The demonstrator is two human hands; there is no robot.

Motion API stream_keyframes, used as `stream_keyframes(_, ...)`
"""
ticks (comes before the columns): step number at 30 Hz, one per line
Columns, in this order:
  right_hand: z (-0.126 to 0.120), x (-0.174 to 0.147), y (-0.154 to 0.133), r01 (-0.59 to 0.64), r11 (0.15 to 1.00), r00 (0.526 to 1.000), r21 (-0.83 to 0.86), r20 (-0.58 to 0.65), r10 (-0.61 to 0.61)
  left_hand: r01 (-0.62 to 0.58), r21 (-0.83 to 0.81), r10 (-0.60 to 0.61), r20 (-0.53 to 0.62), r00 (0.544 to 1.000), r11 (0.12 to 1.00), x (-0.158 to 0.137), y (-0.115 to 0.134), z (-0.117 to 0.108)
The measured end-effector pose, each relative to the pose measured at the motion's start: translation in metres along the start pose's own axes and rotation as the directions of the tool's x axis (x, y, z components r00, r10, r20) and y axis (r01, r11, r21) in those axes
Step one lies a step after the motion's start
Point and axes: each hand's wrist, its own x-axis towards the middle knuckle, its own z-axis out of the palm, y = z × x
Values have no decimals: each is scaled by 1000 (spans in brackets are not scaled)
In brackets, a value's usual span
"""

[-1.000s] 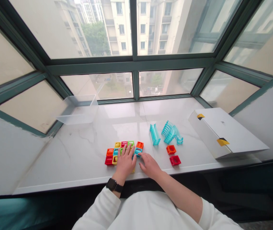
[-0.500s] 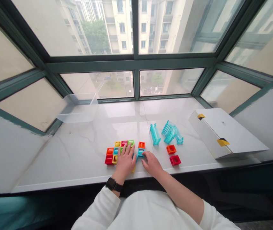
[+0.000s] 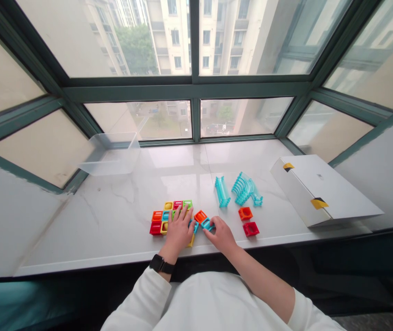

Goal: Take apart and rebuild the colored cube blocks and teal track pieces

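Red block: right hand's three o'clock, blocking!
Blue track: walls off twelve!
Left hand: bars nine!
Windowsill: eleven's open, left of track!

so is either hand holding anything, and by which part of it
The right hand holds a blue block by its right-hand end, between thumb and fingers. The left hand lies spread over the block cluster, with no grip visible.

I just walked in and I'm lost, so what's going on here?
Someone's left hand lies spread over colored blocks on the ledge. The right hand has a blue block in its grip, with an orange block right against it, both at an angle to the rest. Off to the right lie a red block, another orange one and clear blue plastic pieces.
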Motion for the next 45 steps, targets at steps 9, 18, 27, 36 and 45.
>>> stream_keyframes(9, -9, -1, 2, -70, 975, 992, 211, -93, 91, 11, -54, -9, 32, 999, 998, 6, -1, -6)
stream_keyframes(18, -24, -6, -11, 53, 935, 999, 350, -13, -51, -68, -630, 107, 24, 994, 774, 5, 11, -37)
stream_keyframes(27, -27, -4, -24, 124, 952, 992, 279, -16, -125, 12, -776, -64, -37, 997, 630, -1, 21, -40)
stream_keyframes(36, -35, -5, -22, -9, 954, 996, 299, -81, 35, 94, -564, -237, -186, 953, 821, -8, -9, -45)
stream_keyframes(45, -35, 1, -25, -223, 761, 968, 610, 46, 247, 76, -436, -91, -13, 996, 897, -19, -5, -27)
